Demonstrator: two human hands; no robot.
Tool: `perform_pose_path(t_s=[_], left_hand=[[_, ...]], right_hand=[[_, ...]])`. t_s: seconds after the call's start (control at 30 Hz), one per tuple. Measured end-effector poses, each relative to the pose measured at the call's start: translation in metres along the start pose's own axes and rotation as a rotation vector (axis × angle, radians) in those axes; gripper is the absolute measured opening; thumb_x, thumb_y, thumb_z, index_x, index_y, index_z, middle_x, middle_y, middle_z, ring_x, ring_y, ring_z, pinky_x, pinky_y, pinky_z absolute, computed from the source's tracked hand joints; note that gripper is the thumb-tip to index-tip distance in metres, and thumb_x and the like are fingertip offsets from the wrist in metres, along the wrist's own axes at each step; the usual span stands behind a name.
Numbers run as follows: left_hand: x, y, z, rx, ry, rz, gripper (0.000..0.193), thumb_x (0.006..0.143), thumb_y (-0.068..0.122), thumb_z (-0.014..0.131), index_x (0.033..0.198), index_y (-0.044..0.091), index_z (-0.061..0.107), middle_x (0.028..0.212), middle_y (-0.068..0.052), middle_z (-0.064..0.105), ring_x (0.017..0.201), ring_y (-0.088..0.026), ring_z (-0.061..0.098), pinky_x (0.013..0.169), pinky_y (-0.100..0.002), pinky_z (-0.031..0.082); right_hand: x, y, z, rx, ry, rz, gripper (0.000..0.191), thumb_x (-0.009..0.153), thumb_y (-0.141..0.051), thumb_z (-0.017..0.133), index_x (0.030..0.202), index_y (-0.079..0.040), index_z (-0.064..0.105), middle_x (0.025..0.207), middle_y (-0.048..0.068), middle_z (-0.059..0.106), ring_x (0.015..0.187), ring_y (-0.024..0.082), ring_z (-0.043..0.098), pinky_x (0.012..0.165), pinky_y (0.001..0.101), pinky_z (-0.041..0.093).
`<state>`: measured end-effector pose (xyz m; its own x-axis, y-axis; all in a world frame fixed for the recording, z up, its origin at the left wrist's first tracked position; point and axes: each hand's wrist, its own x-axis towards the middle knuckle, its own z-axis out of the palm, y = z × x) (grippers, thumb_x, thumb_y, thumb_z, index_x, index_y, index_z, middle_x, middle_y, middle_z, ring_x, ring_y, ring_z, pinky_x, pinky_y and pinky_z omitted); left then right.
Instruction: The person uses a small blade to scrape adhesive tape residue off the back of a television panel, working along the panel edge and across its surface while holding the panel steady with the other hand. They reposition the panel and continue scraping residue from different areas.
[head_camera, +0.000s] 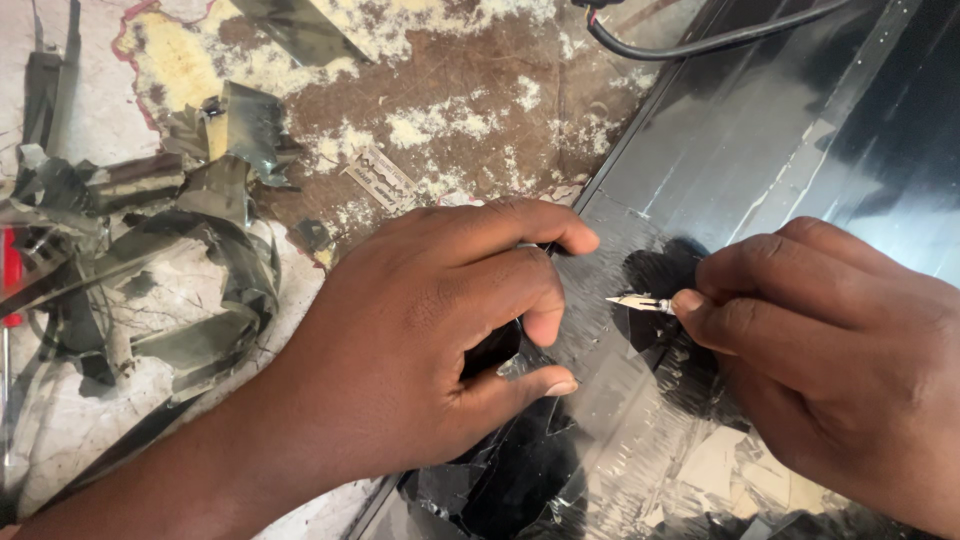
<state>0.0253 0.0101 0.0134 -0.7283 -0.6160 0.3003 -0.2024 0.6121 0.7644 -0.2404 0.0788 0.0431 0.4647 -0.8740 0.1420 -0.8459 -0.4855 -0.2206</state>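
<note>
Two hands: both at work on a dark glossy panel (790, 130) lying across the right half of a worn bench (450, 110).
Left hand (430, 350): pressed flat over the panel's left edge, fingers curled down onto the film; it closes on nothing, only bears down.
Right hand (830, 360): fingertips pinched shut on a small metal blade (632, 300), the point aimed left and lying low against the film.
Panel surface: a layer of clear film (620, 400), wrinkled and torn toward the near edge, smoother toward the far edge.
Bench, left side: a heap of stripped film scraps (170, 260); a razor blade (380, 180) lies loose near the panel's edge; a black cable (700, 42) crosses the far edge.
Judgement on method: the blade is best kept shallow, nearly flat, so it lifts film rather than scoring the panel.
Judgement on support: firm pressure from the holding hand, fingers clear of the point, should prevent slips.
Risk: torn film near the point may shred further if pulled fast.
</note>
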Motion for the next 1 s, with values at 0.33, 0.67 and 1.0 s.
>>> perform_pose_path(t_s=[0.33,0.67,1.0], left_hand=[[0.002,0.004,0.003,0.081,0.031,-0.047,0.024,0.076,0.007,0.080,0.082,0.011,0.057,0.133,-0.001,0.070,0.077,-0.018,0.071,0.064,-0.036,0.053],[0.003,0.000,0.002,-0.003,-0.037,-0.104,0.034,0.075,0.021,0.087,0.081,0.013,0.055,0.136,0.001,0.067,0.060,-0.014,0.062,0.052,-0.034,0.044],[0.002,0.000,0.002,0.000,-0.023,-0.082,0.034,0.076,0.024,0.088,0.081,0.013,0.056,0.136,0.000,0.067,0.064,-0.014,0.063,0.054,-0.034,0.046]], right_hand=[[0.000,-0.009,-0.001,0.092,0.054,-0.028,0.019,0.073,0.001,0.079,0.090,-0.004,0.074,0.097,0.010,0.071,0.079,0.022,0.069,0.061,0.0319,0.052],[-0.003,0.009,-0.001,0.040,-0.001,0.046,0.010,0.079,-0.002,0.078,0.088,-0.005,0.074,0.092,0.010,0.069,0.080,0.021,0.067,0.063,0.0334,0.051],[-0.006,0.011,0.002,0.130,-0.032,0.054,0.012,0.078,0.000,0.078,0.088,-0.006,0.075,0.092,0.007,0.071,0.078,0.018,0.067,0.061,0.0318,0.050]])
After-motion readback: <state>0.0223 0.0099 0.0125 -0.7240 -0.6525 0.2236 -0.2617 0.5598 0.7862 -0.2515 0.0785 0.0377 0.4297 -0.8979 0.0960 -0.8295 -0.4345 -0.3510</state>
